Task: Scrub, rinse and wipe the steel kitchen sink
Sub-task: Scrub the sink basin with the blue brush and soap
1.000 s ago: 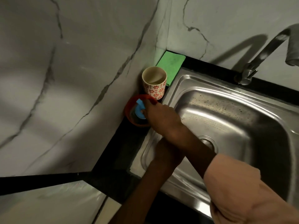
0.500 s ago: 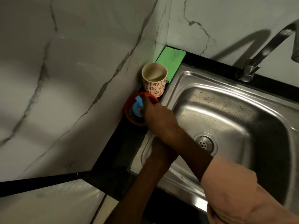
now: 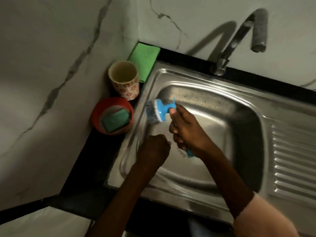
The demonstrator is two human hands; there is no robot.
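Note:
The steel sink [image 3: 222, 120] fills the right half of the head view, its basin speckled along the far wall. My right hand [image 3: 186, 129] is wrapped around the handle of a blue scrubber [image 3: 162, 109] whose steel-wool head touches the basin's upper left corner. Closed into a fist, my left hand [image 3: 153, 149] rests on the sink's left rim with nothing visible in it. A red bowl [image 3: 95, 115] left of the sink holds a green sponge [image 3: 115, 120].
A flowered cup [image 3: 124, 79] stands behind the red bowl, with a green cloth [image 3: 145, 57] in the corner behind it. The tap [image 3: 239, 38] arches over the basin's far side. Marble walls close in on the left and back; ribbed drainboard [image 3: 294, 161] on the right.
My right hand has lifted the blue scrubber out of the red bowl and moved it right, into the sink's upper left corner. The green sponge in the bowl is now uncovered.

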